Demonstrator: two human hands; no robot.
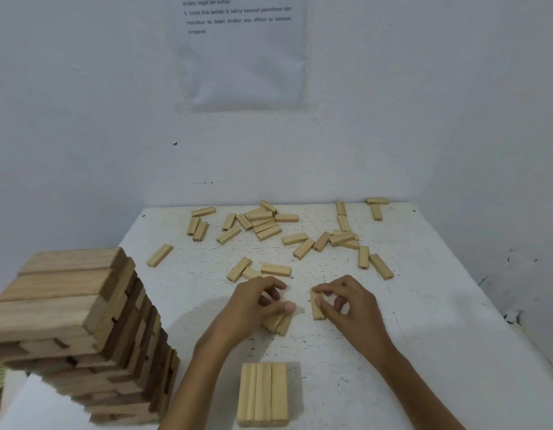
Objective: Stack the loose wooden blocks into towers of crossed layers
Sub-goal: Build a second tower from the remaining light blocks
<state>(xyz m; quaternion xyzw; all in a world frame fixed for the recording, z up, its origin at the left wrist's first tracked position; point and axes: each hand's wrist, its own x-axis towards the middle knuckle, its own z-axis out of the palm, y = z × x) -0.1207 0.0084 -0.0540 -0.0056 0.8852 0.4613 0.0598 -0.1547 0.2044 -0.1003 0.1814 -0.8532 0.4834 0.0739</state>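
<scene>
two blocks (279, 324) are gripped by the left hand (259, 302), a third block (317, 307) pinched by the right hand (349, 305) on the desk (408, 336), to be squared before being laid crosswise on the near layer (264, 394).

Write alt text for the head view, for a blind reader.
On a white table, the left hand grips a pair of wooden blocks and the right hand pinches a single block. A tall tower stands at left, a flat row of blocks lies nearest, loose blocks farther back.
</scene>
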